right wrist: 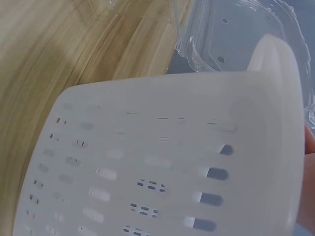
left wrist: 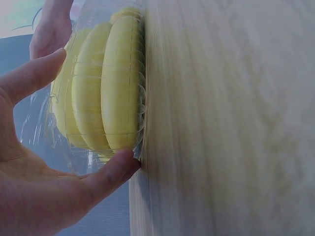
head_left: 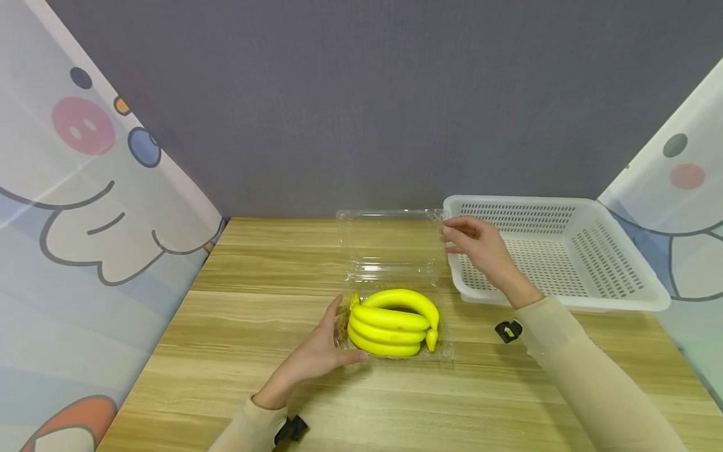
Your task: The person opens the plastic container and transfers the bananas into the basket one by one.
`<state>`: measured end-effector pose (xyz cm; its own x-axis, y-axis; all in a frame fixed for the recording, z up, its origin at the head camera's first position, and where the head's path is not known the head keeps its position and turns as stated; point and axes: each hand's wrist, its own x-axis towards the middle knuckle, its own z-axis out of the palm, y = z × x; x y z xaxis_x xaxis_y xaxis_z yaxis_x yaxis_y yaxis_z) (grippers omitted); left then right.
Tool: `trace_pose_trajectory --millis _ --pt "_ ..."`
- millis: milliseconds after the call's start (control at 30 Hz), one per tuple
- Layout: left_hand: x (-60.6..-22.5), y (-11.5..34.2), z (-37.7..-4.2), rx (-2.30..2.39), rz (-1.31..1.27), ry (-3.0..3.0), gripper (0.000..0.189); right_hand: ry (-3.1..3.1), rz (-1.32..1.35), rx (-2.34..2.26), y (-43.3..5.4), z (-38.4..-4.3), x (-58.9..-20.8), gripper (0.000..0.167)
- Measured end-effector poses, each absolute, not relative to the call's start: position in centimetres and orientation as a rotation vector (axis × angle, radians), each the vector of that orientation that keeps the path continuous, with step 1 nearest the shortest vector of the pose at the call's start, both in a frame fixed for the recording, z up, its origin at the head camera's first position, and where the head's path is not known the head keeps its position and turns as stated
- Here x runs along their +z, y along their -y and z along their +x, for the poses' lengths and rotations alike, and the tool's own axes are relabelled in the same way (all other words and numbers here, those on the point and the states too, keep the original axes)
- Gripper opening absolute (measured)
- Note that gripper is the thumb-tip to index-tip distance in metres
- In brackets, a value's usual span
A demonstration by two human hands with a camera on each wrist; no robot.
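Note:
A clear plastic clamshell box (head_left: 443, 353) lies on the table with its lid (head_left: 390, 242) raised at the back. Inside it sits a bunch of yellow bananas (head_left: 390, 329). My left hand (head_left: 316, 351) holds the box at its front left corner, thumb along the front and fingers at the left side. In the left wrist view, those fingers (left wrist: 115, 169) touch the plastic low down by the table. At the lid's right edge, my right hand (head_left: 480, 248) pinches the plastic between thumb and fingers. The basket hides most of this hand in the right wrist view.
A white perforated plastic basket (head_left: 612, 301) stands right of the box, below my right forearm. Behind the wooden table (head_left: 237, 314) rises a grey wall panel (head_left: 361, 107). Cartoon-printed sheets (head_left: 85, 188) close off both sides.

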<state>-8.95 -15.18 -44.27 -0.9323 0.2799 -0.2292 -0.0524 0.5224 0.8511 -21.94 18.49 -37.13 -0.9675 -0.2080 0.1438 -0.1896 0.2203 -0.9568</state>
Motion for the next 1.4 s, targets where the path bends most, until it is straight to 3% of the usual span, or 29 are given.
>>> trace_pose_trajectory --millis 633,1400 --pt "-44.3 15.2 -8.9 1.362 0.187 -2.440 0.125 -2.570 -0.422 -1.791 -19.0 -21.3 -36.5 0.042" --pt "-44.4 15.5 -9.0 1.410 0.228 -2.389 0.123 -2.742 -0.621 -1.587 -17.4 -17.8 -35.0 0.028"
